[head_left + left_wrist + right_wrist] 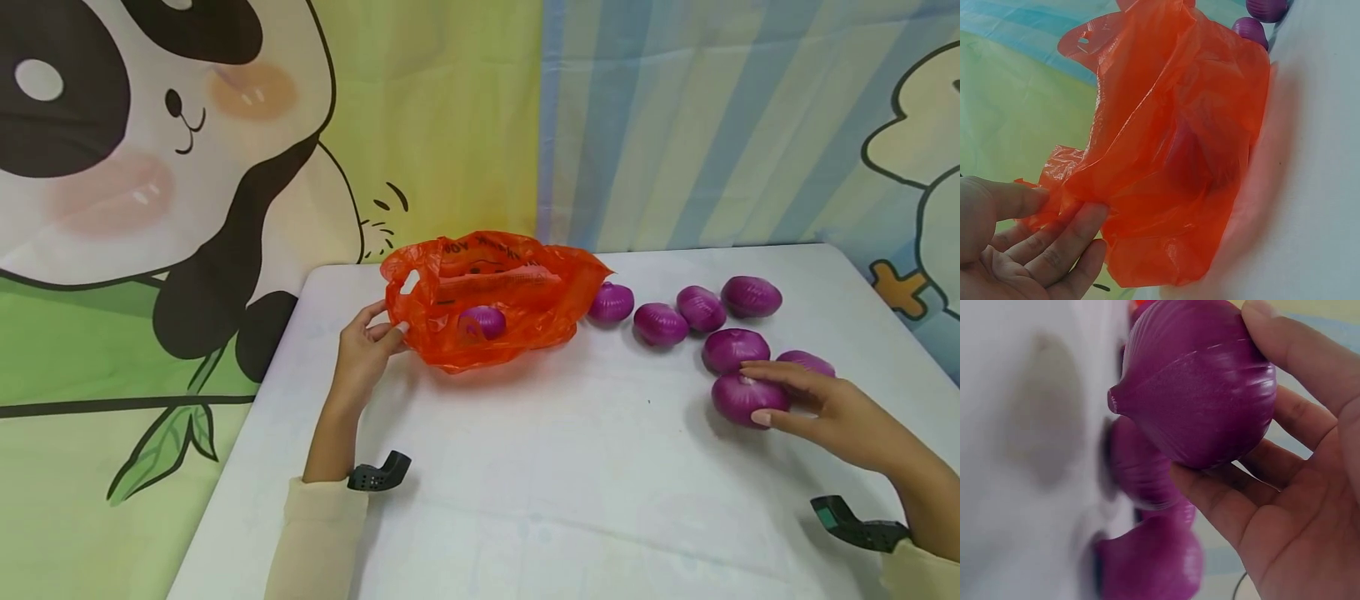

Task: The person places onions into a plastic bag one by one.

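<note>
A thin orange-red plastic bag (525, 304) sits at the back middle of the table, with one purple onion (483, 322) showing inside its mouth. My left hand (369, 346) pinches the bag's left edge between thumb and fingers; the left wrist view shows the film (1166, 156) bunched at the fingertips. My right hand (832, 412) grips a red onion (1200, 381) between thumb and fingers. In the right wrist view a shadow lies on the table beside this onion. Just behind it lies another onion (735, 350), and a further one (806, 362) is partly covered by the hand.
Several more onions (701, 308) lie on the white table (525, 483) right of the bag, one (611, 303) touching the bag's right end in this view. A printed cloth (450, 125) with a panda hangs behind the table. Black wrist devices (379, 472) sit on both wrists.
</note>
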`<state>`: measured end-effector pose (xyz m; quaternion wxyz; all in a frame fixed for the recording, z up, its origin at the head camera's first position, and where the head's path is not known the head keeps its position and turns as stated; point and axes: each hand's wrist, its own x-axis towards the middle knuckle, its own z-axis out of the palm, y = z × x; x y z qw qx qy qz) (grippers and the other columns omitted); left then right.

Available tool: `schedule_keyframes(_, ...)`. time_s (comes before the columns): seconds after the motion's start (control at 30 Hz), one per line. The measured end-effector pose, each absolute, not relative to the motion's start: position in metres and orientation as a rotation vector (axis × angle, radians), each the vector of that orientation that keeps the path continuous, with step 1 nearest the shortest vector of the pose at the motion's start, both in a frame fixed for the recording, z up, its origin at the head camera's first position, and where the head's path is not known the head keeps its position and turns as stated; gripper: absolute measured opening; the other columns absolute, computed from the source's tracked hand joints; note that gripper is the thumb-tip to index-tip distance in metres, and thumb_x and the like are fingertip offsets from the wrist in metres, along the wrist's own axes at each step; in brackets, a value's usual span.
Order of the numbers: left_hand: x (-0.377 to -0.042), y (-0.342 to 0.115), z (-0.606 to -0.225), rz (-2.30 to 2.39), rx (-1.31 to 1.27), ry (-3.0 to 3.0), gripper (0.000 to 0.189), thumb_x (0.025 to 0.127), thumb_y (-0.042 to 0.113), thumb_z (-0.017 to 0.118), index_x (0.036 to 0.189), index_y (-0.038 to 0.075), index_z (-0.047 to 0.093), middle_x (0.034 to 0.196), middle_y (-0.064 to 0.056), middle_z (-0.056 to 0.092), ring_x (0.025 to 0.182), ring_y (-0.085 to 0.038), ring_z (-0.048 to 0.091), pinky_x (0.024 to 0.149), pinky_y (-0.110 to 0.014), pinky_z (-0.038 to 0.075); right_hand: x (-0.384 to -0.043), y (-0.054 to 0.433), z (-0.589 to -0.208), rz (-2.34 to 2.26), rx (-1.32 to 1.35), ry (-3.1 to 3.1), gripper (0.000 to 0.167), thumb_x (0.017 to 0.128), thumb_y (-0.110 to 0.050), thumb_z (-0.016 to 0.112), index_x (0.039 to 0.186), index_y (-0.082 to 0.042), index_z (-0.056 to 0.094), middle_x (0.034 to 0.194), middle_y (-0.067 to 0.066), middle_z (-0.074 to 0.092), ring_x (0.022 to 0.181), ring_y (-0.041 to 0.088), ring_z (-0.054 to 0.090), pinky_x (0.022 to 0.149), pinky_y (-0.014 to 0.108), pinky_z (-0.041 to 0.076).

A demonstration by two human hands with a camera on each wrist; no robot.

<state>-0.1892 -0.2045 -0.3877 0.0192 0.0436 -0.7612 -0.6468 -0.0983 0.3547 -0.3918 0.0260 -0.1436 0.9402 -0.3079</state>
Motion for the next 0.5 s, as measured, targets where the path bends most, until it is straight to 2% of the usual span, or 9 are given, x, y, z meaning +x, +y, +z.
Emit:
schedule_keyframes(0.07, -0.189, -0.204, -0.387, -2.006, 0.135, -2.364, 0.053, 0.096, 0.015, 0.063, 0.145, 0.011, 0.042, 0.114, -0.016, 0.068, 0.087, -0.022, 0.071, 0.088, -0.032, 0.053, -0.097, 0.352, -0.387, -0.991, -0.444, 2.92, 0.056, 0.083, -0.013, 0.078, 0.135, -0.01, 0.057, 0.133, 0.027, 0.047, 0.11, 0.048, 0.045, 0.074, 0.003, 0.041)
schedule_keyframes(0.13, -0.189, -0.204, -0.387, -2.003, 0.138, -2.367, 0.053, 0.096, 0.015, 0.062, 0.145, 0.011, 0.042, 0.114, -0.016, 0.068, 0.087, -0.022, 0.071, 0.088, -0.032, 0.053, -0.097, 0.349, -0.383, -1.049, -0.462, 2.931, 0.057, 0.083, -0.01, 0.077, 0.136, -0.011, 0.056, 0.137, 0.027, 0.044, 0.116, 0.032, 0.047, 0.074, 0.0, 0.039)
schedule_keyframes(0.23, -0.188, -0.204, -0.387, -1.996, 0.145, -2.371, 0.052, 0.096, 0.014, 0.062, 0.145, 0.011, 0.043, 0.113, -0.016, 0.068, 0.087, -0.022, 0.071, 0.089, -0.032, 0.053, -0.097, 0.342, -0.377, -1.14, -0.511, 2.93, 0.06, 0.083, -0.004, 0.076, 0.138, -0.011, 0.054, 0.143, 0.005, 0.044, 0.114, 0.002, 0.046, 0.074, 0.003, 0.044)
schedule_keyframes(0.3, -0.188, -0.204, -0.387, -1.997, 0.146, -2.371, 0.053, 0.096, 0.014, 0.062, 0.145, 0.011, 0.042, 0.113, -0.016, 0.068, 0.087, -0.022, 0.071, 0.089, -0.033, 0.052, -0.097, 0.337, -0.373, -1.186, -0.547, 2.919, 0.061, 0.083, 0.0, 0.075, 0.139, -0.01, 0.054, 0.14, -0.013, 0.043, 0.108, -0.014, 0.04, 0.073, 0.005, 0.046)
schedule_keyframes(0.37, -0.188, -0.204, -0.387, -1.996, 0.146, -2.376, 0.053, 0.096, 0.015, 0.062, 0.145, 0.011, 0.042, 0.113, -0.015, 0.068, 0.088, -0.022, 0.071, 0.09, -0.033, 0.052, -0.098, 0.331, -0.367, -1.227, -0.555, 2.908, 0.061, 0.082, 0.003, 0.075, 0.138, -0.01, 0.054, 0.134, -0.024, 0.042, 0.109, -0.012, 0.043, 0.072, 0.007, 0.048)
schedule_keyframes(0.5, -0.189, -0.204, -0.385, -1.998, 0.14, -2.383, 0.054, 0.096, 0.016, 0.062, 0.146, 0.012, 0.042, 0.113, -0.015, 0.068, 0.088, -0.022, 0.072, 0.092, -0.034, 0.051, -0.1, 0.32, -0.355, -1.264, -0.587, 2.909, 0.063, 0.078, 0.008, 0.076, 0.136, -0.01, 0.057, 0.132, -0.014, 0.05, 0.109, -0.005, 0.048, 0.071, 0.008, 0.049)
